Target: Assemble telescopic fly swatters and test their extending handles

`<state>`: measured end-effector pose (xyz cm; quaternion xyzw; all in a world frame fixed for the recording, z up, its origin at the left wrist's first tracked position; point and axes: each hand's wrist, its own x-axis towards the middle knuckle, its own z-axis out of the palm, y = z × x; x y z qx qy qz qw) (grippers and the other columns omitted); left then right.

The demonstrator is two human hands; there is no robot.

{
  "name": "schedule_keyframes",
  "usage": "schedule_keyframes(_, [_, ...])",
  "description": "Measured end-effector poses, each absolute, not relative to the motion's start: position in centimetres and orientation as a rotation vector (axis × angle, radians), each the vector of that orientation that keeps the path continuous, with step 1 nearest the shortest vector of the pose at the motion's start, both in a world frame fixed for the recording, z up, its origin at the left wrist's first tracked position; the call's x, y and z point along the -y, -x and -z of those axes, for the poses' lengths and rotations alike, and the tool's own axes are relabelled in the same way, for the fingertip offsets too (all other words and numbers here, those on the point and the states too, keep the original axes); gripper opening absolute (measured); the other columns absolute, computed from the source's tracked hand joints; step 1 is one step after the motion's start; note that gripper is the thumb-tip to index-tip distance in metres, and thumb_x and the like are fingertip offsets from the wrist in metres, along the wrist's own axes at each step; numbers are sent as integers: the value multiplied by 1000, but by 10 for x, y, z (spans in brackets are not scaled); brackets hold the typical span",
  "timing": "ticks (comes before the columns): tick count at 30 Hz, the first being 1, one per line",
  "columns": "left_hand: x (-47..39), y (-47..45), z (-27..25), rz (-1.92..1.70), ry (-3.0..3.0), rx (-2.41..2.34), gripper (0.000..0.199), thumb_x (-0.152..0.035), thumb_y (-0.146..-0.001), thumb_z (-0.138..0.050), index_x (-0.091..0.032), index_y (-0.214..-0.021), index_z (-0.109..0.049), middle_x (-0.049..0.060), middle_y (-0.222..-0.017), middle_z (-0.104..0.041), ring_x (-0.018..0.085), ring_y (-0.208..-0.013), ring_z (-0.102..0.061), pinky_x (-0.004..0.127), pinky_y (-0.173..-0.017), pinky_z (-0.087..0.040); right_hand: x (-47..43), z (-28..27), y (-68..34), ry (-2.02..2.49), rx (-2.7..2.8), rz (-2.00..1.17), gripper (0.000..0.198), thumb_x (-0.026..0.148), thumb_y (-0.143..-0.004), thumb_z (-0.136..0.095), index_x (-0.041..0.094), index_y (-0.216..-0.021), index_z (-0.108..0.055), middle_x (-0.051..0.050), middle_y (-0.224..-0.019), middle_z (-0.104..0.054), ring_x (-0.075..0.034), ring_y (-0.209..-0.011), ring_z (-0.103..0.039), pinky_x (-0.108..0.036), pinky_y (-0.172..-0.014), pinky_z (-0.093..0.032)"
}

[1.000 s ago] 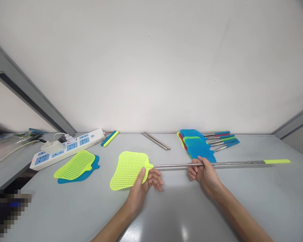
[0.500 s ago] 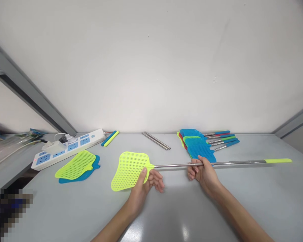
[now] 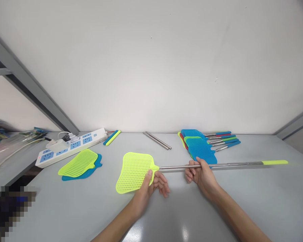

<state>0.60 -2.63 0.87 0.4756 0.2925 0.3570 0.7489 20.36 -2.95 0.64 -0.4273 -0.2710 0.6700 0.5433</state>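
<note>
A yellow-green fly swatter (image 3: 135,172) with an extended metal telescopic rod and a yellow-green grip lies across both hands, above the table. My left hand (image 3: 151,185) is closed on the swatter head near its neck, thumb on top and fingers curled behind. Around the middle of the rod, my right hand (image 3: 200,173) is closed with the thumb and fingers. Just behind the right hand lies a pile of fly swatters (image 3: 200,149) with blue, green, red and yellow-green heads and short rods. Part of the lowest blue head is hidden by that hand.
At left, a yellow-green swatter head (image 3: 78,163) overlaps a blue swatter head (image 3: 92,171). Behind them runs a white power strip (image 3: 65,149) with plugs. Loose grips (image 3: 112,137) and metal rods (image 3: 156,140) lie near the wall. Plastic-bagged items (image 3: 5,141) sit far left.
My left hand and the swatter head have shifted slightly right and down in view. The grip end and my right hand have moved a little left. Both hands keep their hold.
</note>
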Motion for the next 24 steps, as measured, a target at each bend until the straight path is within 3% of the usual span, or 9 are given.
schedule_keyframes(24, [29,-6,-9,-791,-1037,-612,45,-42,-86,-17,-13,-78,-51,7,-67,-60,18,-60,-54,32,-62,-37,32,-9,-196,1026,685,-1617,50,44,-81,-22,18,-42,-39,0,-38,-37,-13,-38,-39,-27,-46,-27])
